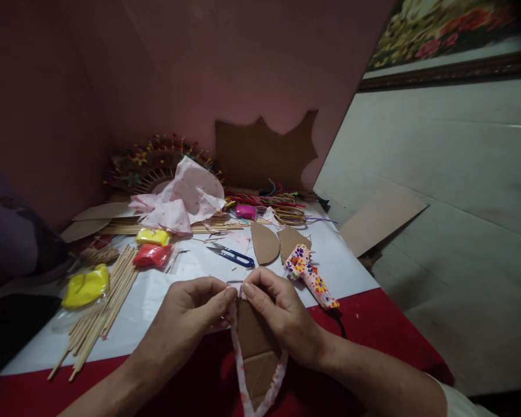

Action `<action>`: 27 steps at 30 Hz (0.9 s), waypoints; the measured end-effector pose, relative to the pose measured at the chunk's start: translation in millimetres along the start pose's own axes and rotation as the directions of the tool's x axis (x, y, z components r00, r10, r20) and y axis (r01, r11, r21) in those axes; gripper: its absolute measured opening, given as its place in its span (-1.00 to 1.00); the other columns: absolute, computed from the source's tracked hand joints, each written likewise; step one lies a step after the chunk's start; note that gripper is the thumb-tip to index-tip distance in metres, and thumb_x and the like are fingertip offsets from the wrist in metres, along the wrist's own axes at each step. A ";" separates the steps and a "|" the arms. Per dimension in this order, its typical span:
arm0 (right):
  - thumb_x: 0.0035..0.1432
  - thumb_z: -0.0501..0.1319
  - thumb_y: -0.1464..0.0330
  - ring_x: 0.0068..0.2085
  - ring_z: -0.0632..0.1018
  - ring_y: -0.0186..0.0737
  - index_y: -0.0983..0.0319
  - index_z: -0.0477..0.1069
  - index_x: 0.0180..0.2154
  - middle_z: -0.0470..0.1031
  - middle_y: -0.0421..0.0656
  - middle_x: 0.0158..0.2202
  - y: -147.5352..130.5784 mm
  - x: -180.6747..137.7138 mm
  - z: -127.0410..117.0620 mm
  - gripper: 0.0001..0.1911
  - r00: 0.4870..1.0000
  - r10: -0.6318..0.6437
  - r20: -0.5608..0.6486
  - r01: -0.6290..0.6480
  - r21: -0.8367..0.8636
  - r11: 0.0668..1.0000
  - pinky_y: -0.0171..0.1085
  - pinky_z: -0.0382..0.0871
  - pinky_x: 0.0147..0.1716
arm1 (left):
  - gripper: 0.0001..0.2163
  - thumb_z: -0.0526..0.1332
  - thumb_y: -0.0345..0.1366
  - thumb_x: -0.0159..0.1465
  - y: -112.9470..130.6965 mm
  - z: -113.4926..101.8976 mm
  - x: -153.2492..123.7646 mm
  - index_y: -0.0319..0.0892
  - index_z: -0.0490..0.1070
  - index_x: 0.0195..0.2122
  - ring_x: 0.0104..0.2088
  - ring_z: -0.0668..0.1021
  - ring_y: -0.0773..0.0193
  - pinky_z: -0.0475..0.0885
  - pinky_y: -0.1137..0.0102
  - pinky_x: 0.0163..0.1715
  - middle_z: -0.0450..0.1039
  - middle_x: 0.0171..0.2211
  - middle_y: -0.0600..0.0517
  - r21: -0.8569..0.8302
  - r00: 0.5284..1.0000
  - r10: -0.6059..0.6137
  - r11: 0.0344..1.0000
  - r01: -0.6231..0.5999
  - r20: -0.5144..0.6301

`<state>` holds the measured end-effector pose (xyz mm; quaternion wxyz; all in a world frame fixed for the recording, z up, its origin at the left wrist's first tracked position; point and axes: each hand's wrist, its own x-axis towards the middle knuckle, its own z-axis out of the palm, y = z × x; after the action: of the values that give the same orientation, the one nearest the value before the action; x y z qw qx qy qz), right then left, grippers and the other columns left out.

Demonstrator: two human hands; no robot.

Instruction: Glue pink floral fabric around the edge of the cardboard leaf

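Between my two hands is a pointed cardboard piece (pixel 260 353) with pale pink fabric folded over its edges, narrow end toward me. My left hand (pixel 195 307) pinches the fabric at the top left corner between thumb and fingers. At the top edge, close beside it, my right hand (pixel 282 313) pinches the cloth and cardboard with its thumb on the near face. Just beyond lie blue-handled thread snips (pixel 232 255) and a half-round cardboard cutout (pixel 265 243). To the right rests a flower-patterned glue gun (pixel 310 275), its dark cord trailing off the white sheet.
Wooden sticks (pixel 106 307) and packets of yellow clay (pixel 85 286) and red clay (pixel 153 255) lie on the left. Crumpled pink fabric (pixel 184 197), gold-handled scissors (pixel 290 216) and a large cardboard sheet (pixel 264 150) are toward the wall. A red cloth (pixel 395 330) covers the table's edge.
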<state>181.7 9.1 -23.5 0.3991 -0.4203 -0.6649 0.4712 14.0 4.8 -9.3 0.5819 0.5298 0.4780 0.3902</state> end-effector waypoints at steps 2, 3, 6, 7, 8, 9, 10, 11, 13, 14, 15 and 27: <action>0.22 0.05 0.07 -0.44 0.25 -0.35 0.23 0.25 -0.42 0.23 -0.25 -0.48 1.7 0.4 0.3 -0.63 1.000 0.017 -0.009 -0.017 0.024 1.000 -0.36 0.17 -0.47 | -0.73 0.27 -0.11 0.13 -1.0 -0.3 -0.5 -0.23 0.48 -0.53 -0.49 0.44 0.31 0.37 0.47 -0.46 0.46 -0.55 0.03 0.007 1.000 0.006 1.000 -0.006 0.009; 0.23 0.03 0.04 -0.46 0.24 -0.35 0.23 0.25 -0.43 0.21 -0.25 -0.49 2.5 0.8 0.4 -0.60 0.999 0.032 -0.009 -0.032 0.043 0.999 -0.36 0.15 -0.49 | -0.73 0.26 -0.11 0.14 -1.6 -0.3 -0.8 -0.23 0.48 -0.52 -0.50 0.43 0.31 0.37 0.47 -0.47 0.46 -0.55 0.04 0.014 1.000 0.015 1.000 -0.015 0.018; 0.23 -0.05 -0.04 -0.51 0.21 -0.38 0.24 0.26 -0.43 0.20 -0.26 -0.54 4.7 3.4 0.5 -0.51 0.994 0.104 0.016 -0.106 0.135 0.985 -0.37 0.09 -0.55 | -0.73 0.24 -0.12 0.17 -3.4 0.4 -1.6 -0.22 0.48 -0.51 -0.51 0.42 0.32 0.37 0.47 -0.47 0.43 -0.57 0.06 0.048 0.998 0.044 0.998 -0.046 0.045; 0.22 -0.05 -0.05 -0.54 0.20 -0.39 0.24 0.27 -0.44 0.19 -0.27 -0.56 5.3 4.8 0.6 -0.50 0.992 0.127 0.028 -0.130 0.166 0.978 -0.37 0.07 -0.57 | -0.73 0.24 -0.13 0.17 -3.8 0.8 -1.8 -0.22 0.48 -0.52 -0.51 0.42 0.32 0.36 0.47 -0.47 0.42 -0.58 0.07 0.062 0.997 0.052 0.997 -0.055 0.055; 0.20 -0.02 -0.06 -0.55 0.18 -0.40 0.24 0.26 -0.46 0.17 -0.29 -0.58 5.8 6.3 0.5 -0.49 0.989 0.140 0.037 -0.145 0.195 0.970 -0.37 0.04 -0.58 | -0.73 0.23 -0.13 0.18 -4.2 1.4 -1.9 -0.22 0.47 -0.53 -0.52 0.41 0.33 0.35 0.48 -0.48 0.41 -0.59 0.07 0.076 0.996 0.059 0.995 -0.064 0.067; 0.17 0.02 -0.07 -0.57 0.16 -0.41 0.24 0.25 -0.48 0.15 -0.30 -0.60 6.1 7.9 0.5 -0.49 0.989 0.143 0.045 -0.149 0.221 0.964 -0.37 0.02 -0.59 | -0.73 0.23 -0.14 0.19 -4.6 1.9 -1.9 -0.22 0.46 -0.53 -0.52 0.41 0.33 0.35 0.48 -0.48 0.40 -0.59 0.08 0.087 0.995 0.067 0.993 -0.073 0.077; 0.13 0.08 -0.07 -0.57 0.14 -0.42 0.24 0.23 -0.51 0.13 -0.32 -0.61 6.1 9.4 0.3 -0.50 0.989 0.138 0.053 -0.147 0.244 0.959 -0.37 0.01 -0.59 | -0.73 0.22 -0.14 0.19 -5.1 2.3 -1.9 -0.22 0.45 -0.54 -0.53 0.40 0.33 0.35 0.48 -0.49 0.39 -0.59 0.08 0.093 0.993 0.075 0.992 -0.083 0.087; 0.08 0.14 -0.06 -0.57 0.13 -0.43 0.24 0.22 -0.53 0.12 -0.33 -0.61 5.9 10.6 0.1 -0.51 0.990 0.127 0.060 -0.138 0.261 0.955 -0.38 0.01 -0.58 | -0.73 0.22 -0.14 0.20 -5.6 2.5 -2.0 -0.22 0.45 -0.53 -0.52 0.40 0.33 0.35 0.48 -0.48 0.40 -0.57 0.08 0.091 0.992 0.083 0.992 -0.092 0.099; 0.00 0.25 -0.02 -0.54 0.16 -0.43 0.24 0.21 -0.54 0.15 -0.33 -0.59 4.4 11.8 -0.7 -0.53 0.992 0.104 0.071 -0.119 0.272 0.955 -0.39 0.03 -0.55 | -0.74 0.21 -0.14 0.20 -6.9 2.6 -2.5 -0.22 0.44 -0.52 -0.51 0.40 0.32 0.35 0.47 -0.49 0.39 -0.56 0.07 0.072 0.990 0.084 0.993 -0.093 0.112; -0.03 0.28 0.01 -0.53 0.18 -0.42 0.24 0.22 -0.53 0.18 -0.32 -0.58 3.3 11.9 -1.3 -0.54 0.992 0.097 0.076 -0.114 0.267 0.957 -0.39 0.05 -0.54 | -0.74 0.21 -0.14 0.20 -7.5 2.5 -2.9 -0.22 0.44 -0.52 -0.51 0.40 0.32 0.36 0.47 -0.49 0.39 -0.56 0.07 0.056 0.989 0.081 0.995 -0.088 0.121; -0.04 0.29 0.02 -0.51 0.19 -0.41 0.23 0.22 -0.52 0.19 -0.32 -0.57 2.0 11.6 -2.0 -0.55 0.992 0.095 0.079 -0.112 0.255 0.960 -0.39 0.06 -0.53 | -0.74 0.21 -0.14 0.20 -8.0 2.3 -3.3 -0.22 0.45 -0.51 -0.51 0.40 0.32 0.37 0.46 -0.49 0.39 -0.55 0.07 0.039 0.989 0.077 0.996 -0.083 0.128; 0.03 0.25 0.14 -0.49 0.17 -0.41 0.26 0.26 -0.39 0.19 -0.31 -0.50 -4.7 6.5 -14.1 -0.67 0.979 0.116 0.169 -0.147 0.184 0.972 -0.38 0.03 -0.51 | -0.76 0.24 -0.14 0.18 2.0 -4.1 -0.9 -0.19 0.52 -0.50 -0.45 0.49 0.28 0.45 0.46 -0.44 0.49 -0.50 0.05 -0.054 0.998 0.059 0.997 -0.060 -0.026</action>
<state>191.8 18.3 -14.8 0.3526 -0.3836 -0.6154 0.5915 9.9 5.2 -7.1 0.5784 0.5231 0.4581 0.4267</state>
